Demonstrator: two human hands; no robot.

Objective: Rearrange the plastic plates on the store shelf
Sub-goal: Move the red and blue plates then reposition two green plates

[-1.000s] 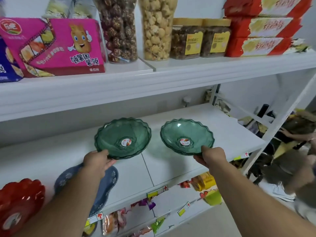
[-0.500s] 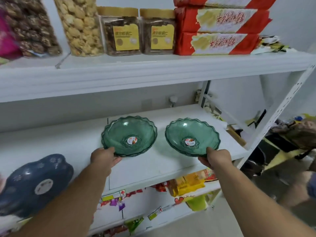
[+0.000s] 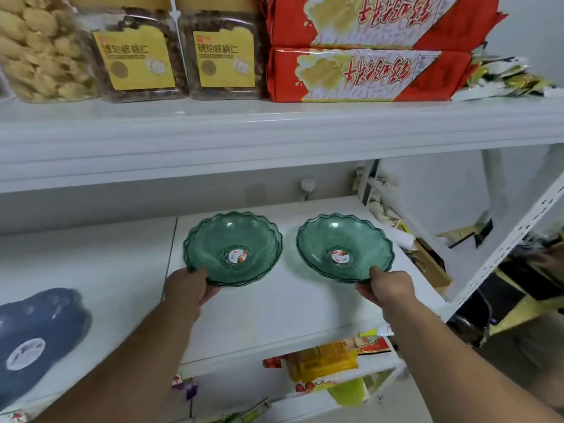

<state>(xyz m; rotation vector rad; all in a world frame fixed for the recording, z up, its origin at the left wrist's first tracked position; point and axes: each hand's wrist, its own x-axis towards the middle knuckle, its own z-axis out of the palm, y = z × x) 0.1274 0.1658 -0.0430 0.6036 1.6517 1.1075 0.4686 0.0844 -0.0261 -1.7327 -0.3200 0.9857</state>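
Two green translucent plastic plates with scalloped rims sit side by side over the white middle shelf (image 3: 274, 312). My left hand (image 3: 189, 288) grips the near rim of the left green plate (image 3: 232, 239). My right hand (image 3: 387, 286) grips the near rim of the right green plate (image 3: 345, 239). Each looks like a small stack of nested plates with a round sticker in its centre. A dark blue flower-shaped plate (image 3: 39, 337) lies on the same shelf at the far left.
The upper shelf (image 3: 274, 129) carries clear snack jars (image 3: 134, 53) and red biscuit packs (image 3: 366, 74). Snack packets (image 3: 323, 361) fill the lower shelf. A perforated white upright (image 3: 512, 239) bounds the shelf on the right, with clutter beyond it.
Both green plates have shifted rightward along the shelf, still held by their near rims. The view has swung right, so the red plate and pink box have left the frame.
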